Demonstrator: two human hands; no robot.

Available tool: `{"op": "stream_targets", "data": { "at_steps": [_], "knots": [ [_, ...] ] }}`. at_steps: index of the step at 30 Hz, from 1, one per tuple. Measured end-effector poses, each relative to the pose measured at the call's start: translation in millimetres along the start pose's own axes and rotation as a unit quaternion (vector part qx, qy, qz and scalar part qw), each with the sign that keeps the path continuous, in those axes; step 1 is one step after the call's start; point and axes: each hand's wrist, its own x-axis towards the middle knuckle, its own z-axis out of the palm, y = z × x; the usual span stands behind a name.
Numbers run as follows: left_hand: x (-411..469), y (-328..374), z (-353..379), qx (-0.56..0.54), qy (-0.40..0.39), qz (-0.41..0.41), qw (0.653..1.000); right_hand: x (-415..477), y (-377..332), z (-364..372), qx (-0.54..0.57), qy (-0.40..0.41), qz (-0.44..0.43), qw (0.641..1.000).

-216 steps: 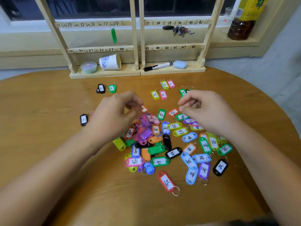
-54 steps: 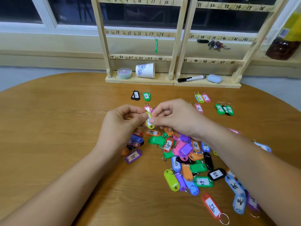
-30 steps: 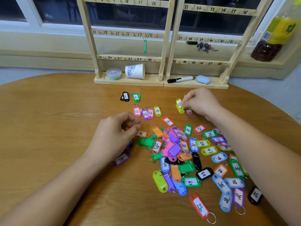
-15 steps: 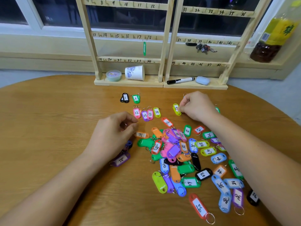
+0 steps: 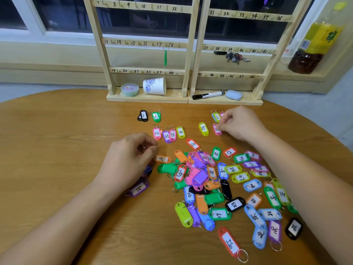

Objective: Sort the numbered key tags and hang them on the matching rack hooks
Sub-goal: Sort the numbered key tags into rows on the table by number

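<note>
Dozens of tags are loose in the pile (image 5: 219, 180), so I'd call this the sorting step, with hanging barely begun.

On the near side of the pile a red tag (image 5: 229, 242) lies close to the table (image 5: 57, 140) edge. A careless sweep that way could knock it off.

At the pile's left edge the left hand (image 5: 129, 159) rests with fingers curled in and thumb near the fingertips. I can't tell if anything's in there. A purple tag (image 5: 138, 189) pokes out beside its wrist.

Just beyond the pile is a laid-out row (image 5: 169, 133) reading 12, 13, 13, 14, then a yellow tag (image 5: 203, 129) marked 15. The right hand (image 5: 240, 123), beyond the pile's right half, pinches a pink tag (image 5: 217, 130) just beside the yellow one.

Far beyond the pile stands the rack (image 5: 193, 54), with one green tag (image 5: 165, 57) hanging near hook 18.

My guess for the next move is to set the pink tag in line, then fish the pile for the next number. Lots of tags lie face down, so they'd need flipping. There's bare wood left of the pile and between pile and rack for more rows.
</note>
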Motion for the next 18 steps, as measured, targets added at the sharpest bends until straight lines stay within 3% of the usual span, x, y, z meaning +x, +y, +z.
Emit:
{"op": "stream_targets", "data": {
  "at_steps": [10,14,18],
  "knots": [
    [0,-2,1,0.002,-0.002,-0.001,1.0,-3,-9,13,-0.024,-0.009,-0.022,0.999],
    [0,-2,1,-0.002,-0.001,0.001,1.0,-6,-12,11,0.007,0.027,-0.044,0.999],
    [-1,-2,1,0.001,-0.003,0.005,1.0,-10,-24,14,0.021,-0.001,-0.076,0.997]
  ]
}}
